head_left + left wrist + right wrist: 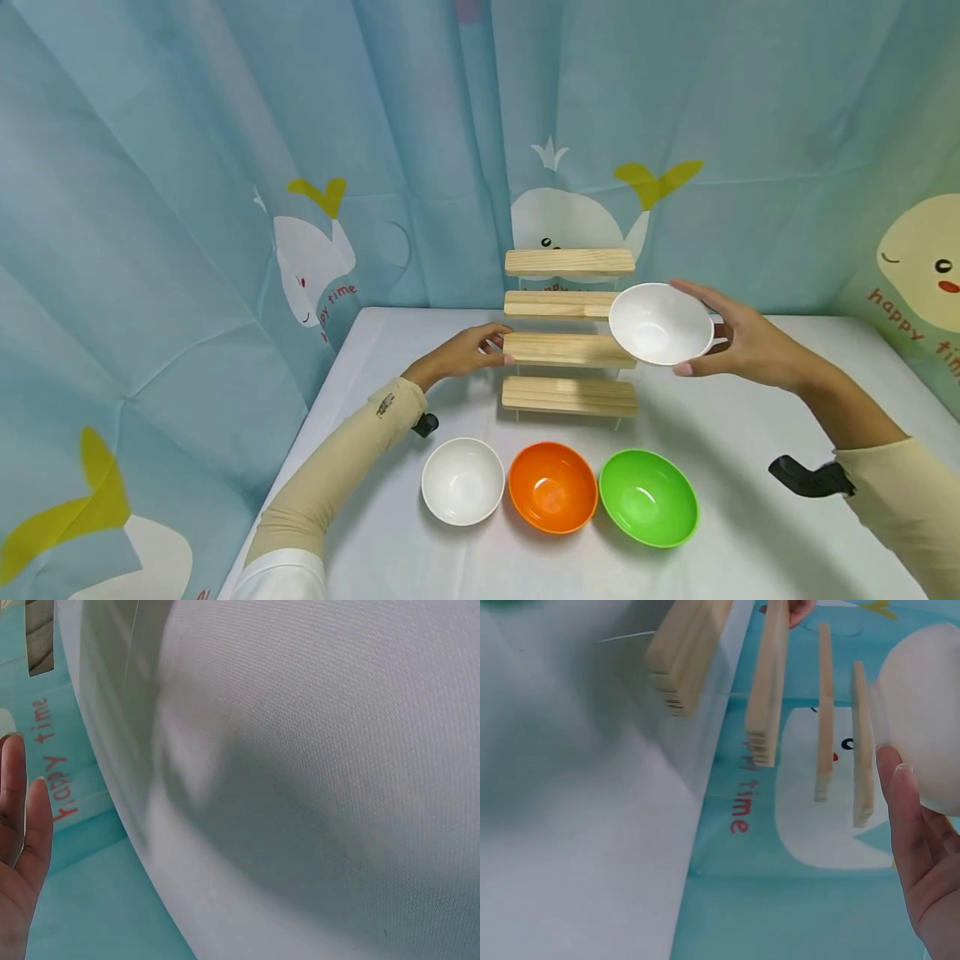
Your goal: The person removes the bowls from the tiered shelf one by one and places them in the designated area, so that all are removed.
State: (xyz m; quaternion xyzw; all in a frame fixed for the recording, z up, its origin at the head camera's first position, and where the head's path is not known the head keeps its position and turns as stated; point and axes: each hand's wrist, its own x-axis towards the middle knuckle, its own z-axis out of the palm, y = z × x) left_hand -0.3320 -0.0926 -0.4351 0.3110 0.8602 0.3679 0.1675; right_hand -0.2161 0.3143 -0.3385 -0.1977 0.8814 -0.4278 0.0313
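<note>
In the head view my right hand (738,342) grips a white bowl (660,325) by its right side, thumb at the lower rim and fingers behind. The bowl is raised beside the right end of a tiered wooden rack (570,350), its inside turned toward me. The right wrist view shows the bowl's rounded outside (926,712) close by the slats, with that hand (922,847) under it. My left hand (472,350) holds the left end of a lower slat between thumb and fingers. Only part of the left hand (19,847) shows in its wrist view.
A white bowl (463,483), an orange bowl (553,490) and a green bowl (648,500) stand in a row in front of the rack. All are on a white-covered table (390,550). A blue printed curtain (435,167) hangs behind.
</note>
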